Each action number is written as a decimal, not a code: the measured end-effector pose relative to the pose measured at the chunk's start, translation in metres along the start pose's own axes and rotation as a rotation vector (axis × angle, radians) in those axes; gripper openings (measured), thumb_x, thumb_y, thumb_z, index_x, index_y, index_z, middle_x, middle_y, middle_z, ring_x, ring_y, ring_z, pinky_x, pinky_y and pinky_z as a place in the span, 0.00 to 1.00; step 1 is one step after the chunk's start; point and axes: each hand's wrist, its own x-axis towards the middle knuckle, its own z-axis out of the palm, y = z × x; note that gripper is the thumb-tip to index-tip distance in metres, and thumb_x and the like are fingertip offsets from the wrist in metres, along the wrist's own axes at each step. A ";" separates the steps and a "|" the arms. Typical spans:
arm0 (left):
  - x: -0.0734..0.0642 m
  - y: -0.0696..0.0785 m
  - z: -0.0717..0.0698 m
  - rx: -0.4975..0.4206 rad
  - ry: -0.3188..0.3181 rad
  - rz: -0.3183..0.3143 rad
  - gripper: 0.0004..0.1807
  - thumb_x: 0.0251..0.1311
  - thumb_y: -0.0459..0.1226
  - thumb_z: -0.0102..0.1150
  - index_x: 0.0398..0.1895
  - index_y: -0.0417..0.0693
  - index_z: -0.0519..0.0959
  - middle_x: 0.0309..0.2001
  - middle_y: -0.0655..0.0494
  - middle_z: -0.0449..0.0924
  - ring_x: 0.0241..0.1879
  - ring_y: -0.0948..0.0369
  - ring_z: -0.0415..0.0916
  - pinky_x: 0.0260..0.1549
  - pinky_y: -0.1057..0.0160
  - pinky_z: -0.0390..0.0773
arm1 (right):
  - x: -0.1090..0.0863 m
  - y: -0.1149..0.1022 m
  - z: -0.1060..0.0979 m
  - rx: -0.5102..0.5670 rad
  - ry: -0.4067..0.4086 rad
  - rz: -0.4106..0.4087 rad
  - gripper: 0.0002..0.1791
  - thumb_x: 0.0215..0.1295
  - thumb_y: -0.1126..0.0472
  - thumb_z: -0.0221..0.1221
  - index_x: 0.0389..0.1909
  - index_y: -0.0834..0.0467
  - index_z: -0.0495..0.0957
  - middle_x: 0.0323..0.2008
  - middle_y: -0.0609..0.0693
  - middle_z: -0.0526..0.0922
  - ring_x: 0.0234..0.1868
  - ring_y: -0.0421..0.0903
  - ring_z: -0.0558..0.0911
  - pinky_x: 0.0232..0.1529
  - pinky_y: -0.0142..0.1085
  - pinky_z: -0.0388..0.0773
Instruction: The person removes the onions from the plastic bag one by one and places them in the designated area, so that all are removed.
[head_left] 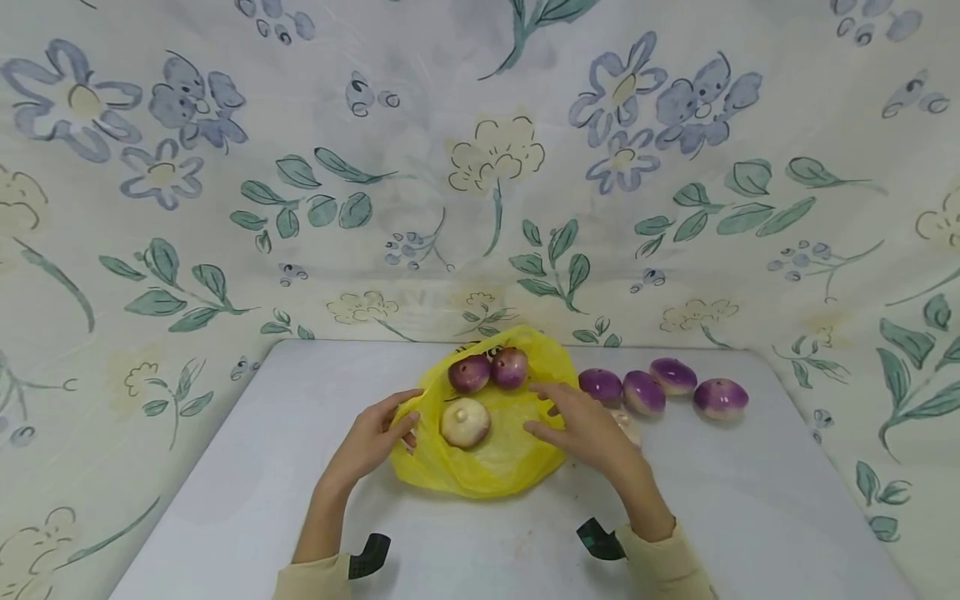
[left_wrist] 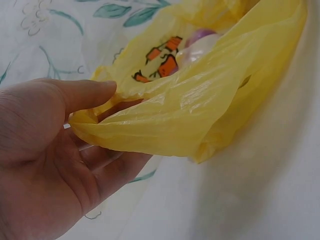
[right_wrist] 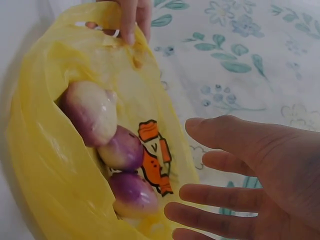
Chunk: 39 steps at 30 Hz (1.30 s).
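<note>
Head view: light, steady tension would best keep the yellow bag [head_left: 483, 483] gaping, its edge held between the left hand's [head_left: 367, 442] thumb and fingers. Empty, the right hand [head_left: 590, 427] spreads its fingers opposite. Inside lie three vegetables [head_left: 465, 423]; beyond, rightward, four purple ones [head_left: 643, 393].

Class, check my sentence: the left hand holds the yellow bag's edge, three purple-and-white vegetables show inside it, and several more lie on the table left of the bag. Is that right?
Not quite: the other vegetables lie on the table to the right of the yellow bag, not left, as the head view shows. The rest stands.
</note>
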 end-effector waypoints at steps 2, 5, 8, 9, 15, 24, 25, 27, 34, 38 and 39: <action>0.000 0.000 0.000 -0.005 0.000 0.001 0.23 0.71 0.39 0.54 0.68 0.50 0.70 0.29 0.51 0.81 0.28 0.59 0.79 0.34 0.68 0.79 | 0.003 -0.001 0.004 0.006 -0.010 -0.021 0.31 0.62 0.45 0.65 0.65 0.48 0.72 0.60 0.49 0.79 0.50 0.47 0.82 0.49 0.42 0.82; 0.000 0.000 0.000 -0.002 -0.002 0.010 0.23 0.71 0.39 0.54 0.68 0.49 0.70 0.29 0.51 0.81 0.28 0.59 0.79 0.34 0.68 0.79 | 0.007 -0.003 0.011 0.012 -0.027 -0.052 0.32 0.62 0.45 0.64 0.65 0.49 0.71 0.60 0.49 0.79 0.50 0.49 0.83 0.49 0.43 0.82; 0.000 0.000 0.000 -0.002 -0.001 0.006 0.23 0.71 0.39 0.54 0.68 0.50 0.70 0.28 0.51 0.81 0.28 0.59 0.79 0.34 0.69 0.79 | 0.012 -0.004 0.017 -0.004 -0.051 -0.070 0.32 0.63 0.43 0.64 0.66 0.49 0.71 0.61 0.48 0.78 0.50 0.49 0.83 0.49 0.42 0.82; -0.001 0.000 0.000 -0.003 0.001 0.005 0.23 0.71 0.39 0.54 0.68 0.50 0.70 0.28 0.51 0.81 0.28 0.59 0.79 0.35 0.69 0.79 | 0.013 -0.005 0.019 -0.009 -0.056 -0.078 0.32 0.63 0.43 0.64 0.66 0.49 0.71 0.61 0.49 0.78 0.50 0.49 0.83 0.49 0.42 0.82; -0.001 0.001 -0.001 -0.010 0.003 0.003 0.23 0.71 0.39 0.54 0.68 0.50 0.70 0.28 0.50 0.81 0.27 0.59 0.79 0.34 0.69 0.79 | 0.020 -0.010 0.030 -0.027 -0.090 -0.098 0.31 0.63 0.45 0.63 0.65 0.49 0.70 0.60 0.53 0.79 0.48 0.48 0.83 0.48 0.41 0.82; -0.001 0.000 0.000 -0.006 0.000 0.021 0.24 0.71 0.40 0.54 0.68 0.49 0.69 0.28 0.51 0.81 0.27 0.59 0.79 0.33 0.68 0.79 | 0.029 -0.019 0.042 -0.035 -0.125 -0.127 0.32 0.64 0.46 0.64 0.66 0.51 0.69 0.62 0.55 0.77 0.53 0.51 0.82 0.52 0.44 0.81; -0.001 0.000 0.000 -0.006 0.000 0.022 0.24 0.70 0.40 0.54 0.68 0.49 0.70 0.28 0.51 0.81 0.27 0.59 0.79 0.33 0.68 0.79 | 0.029 -0.020 0.042 -0.034 -0.124 -0.129 0.32 0.64 0.46 0.64 0.66 0.51 0.69 0.61 0.55 0.77 0.53 0.51 0.82 0.52 0.45 0.81; -0.001 0.000 0.000 -0.011 -0.001 0.023 0.24 0.70 0.40 0.54 0.68 0.49 0.70 0.28 0.50 0.81 0.27 0.59 0.79 0.33 0.68 0.79 | 0.030 -0.021 0.044 -0.038 -0.123 -0.132 0.32 0.63 0.46 0.64 0.66 0.51 0.69 0.61 0.55 0.77 0.54 0.51 0.81 0.54 0.46 0.80; -0.002 0.000 0.000 -0.010 -0.001 0.016 0.24 0.70 0.40 0.54 0.68 0.49 0.70 0.28 0.51 0.81 0.27 0.59 0.79 0.33 0.68 0.79 | 0.035 -0.026 0.049 -0.046 -0.136 -0.110 0.32 0.62 0.45 0.64 0.66 0.49 0.70 0.60 0.53 0.78 0.57 0.50 0.78 0.59 0.49 0.76; -0.001 0.001 0.000 -0.012 -0.003 0.009 0.24 0.70 0.40 0.54 0.68 0.49 0.70 0.28 0.51 0.81 0.28 0.59 0.79 0.34 0.68 0.79 | 0.038 -0.029 0.051 -0.053 -0.145 -0.093 0.32 0.61 0.45 0.66 0.65 0.49 0.70 0.60 0.53 0.77 0.57 0.49 0.77 0.59 0.49 0.76; -0.001 0.001 0.000 -0.012 -0.003 0.008 0.24 0.70 0.40 0.54 0.68 0.50 0.70 0.28 0.51 0.81 0.28 0.59 0.79 0.34 0.68 0.79 | 0.038 -0.029 0.052 -0.053 -0.146 -0.088 0.33 0.61 0.45 0.66 0.65 0.49 0.70 0.60 0.53 0.77 0.57 0.49 0.77 0.59 0.49 0.76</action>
